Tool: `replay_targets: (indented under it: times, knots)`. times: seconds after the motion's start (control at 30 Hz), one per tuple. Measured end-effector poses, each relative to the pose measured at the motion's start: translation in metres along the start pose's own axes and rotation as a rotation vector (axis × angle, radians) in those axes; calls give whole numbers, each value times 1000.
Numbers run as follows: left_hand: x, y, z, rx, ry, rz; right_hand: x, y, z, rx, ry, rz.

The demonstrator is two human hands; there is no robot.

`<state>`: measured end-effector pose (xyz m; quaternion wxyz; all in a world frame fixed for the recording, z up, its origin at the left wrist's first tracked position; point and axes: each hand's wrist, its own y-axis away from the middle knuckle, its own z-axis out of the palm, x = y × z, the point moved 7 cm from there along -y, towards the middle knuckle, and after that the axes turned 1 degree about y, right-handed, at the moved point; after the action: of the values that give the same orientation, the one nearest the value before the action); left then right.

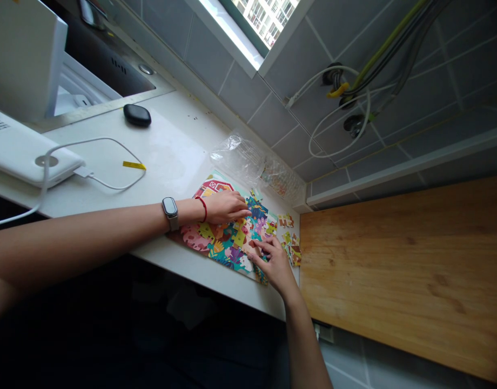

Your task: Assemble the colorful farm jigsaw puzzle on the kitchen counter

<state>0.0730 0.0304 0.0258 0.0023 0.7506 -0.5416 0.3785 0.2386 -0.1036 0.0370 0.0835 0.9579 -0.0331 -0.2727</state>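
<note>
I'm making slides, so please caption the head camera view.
Left hand and right hand over a colourful jigsaw puzzle, loose pieces alongside.

The puzzle (218, 249) looks like smooth, mostly matt printed card; the bag (238, 156) is clear, crinkled, glossy plastic; the tabletop (175, 143) smooth with a soft sheen; the board (394, 259) grained wood; the sink rim (106, 109) dull metal

A rounded black object (137, 115) sits on the worktop (171, 140) by the sink (131, 81); a wooden board (394, 259) adjoins, and wires (385, 44) poke from the tiled wall (240, 91).
</note>
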Motion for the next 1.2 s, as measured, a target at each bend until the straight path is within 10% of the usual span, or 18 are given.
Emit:
replay_targets:
  times: [0.73,0.93,1.2]
  knots:
    - [-12,0,-2,32,92,-36,21,20,-7,161,33,-41]
    - [-13,0,-2,43,107,-39,74,39,-46,409,116,19]
    - [-17,-1,-1,19,96,-58,146,39,-60,329,271,206]
